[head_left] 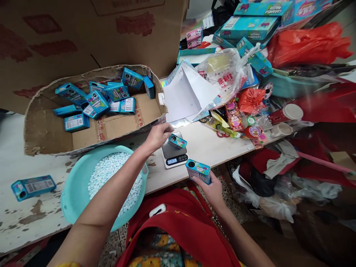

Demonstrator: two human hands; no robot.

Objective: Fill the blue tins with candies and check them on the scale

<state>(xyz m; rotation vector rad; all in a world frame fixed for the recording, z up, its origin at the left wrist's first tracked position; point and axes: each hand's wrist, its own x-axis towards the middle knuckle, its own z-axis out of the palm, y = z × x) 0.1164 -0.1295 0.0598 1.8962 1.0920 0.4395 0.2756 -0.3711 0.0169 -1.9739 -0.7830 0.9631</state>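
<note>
My right hand (210, 187) grips a blue candy box (198, 172), its labelled top turned up, at the table's front edge. A kitchen scale (177, 162) with a lit display stands to its left. On the scale's dark plate is another blue candy box (177, 141) with a round opening in its top. My left hand (160, 136) is beside that box, its fingers bunched together just above and left of the opening. Whether anything is pinched in them is hidden. Below my left forearm, a turquoise basin (72, 181) holds many small white candies (107, 168).
A cut-down cardboard carton (116, 126) with several blue boxes stands behind the basin. One more blue box (33, 187) lies at far left. White paper (182, 89), plastic bags (222, 74), wrappers and cups (286, 115) crowd the right side.
</note>
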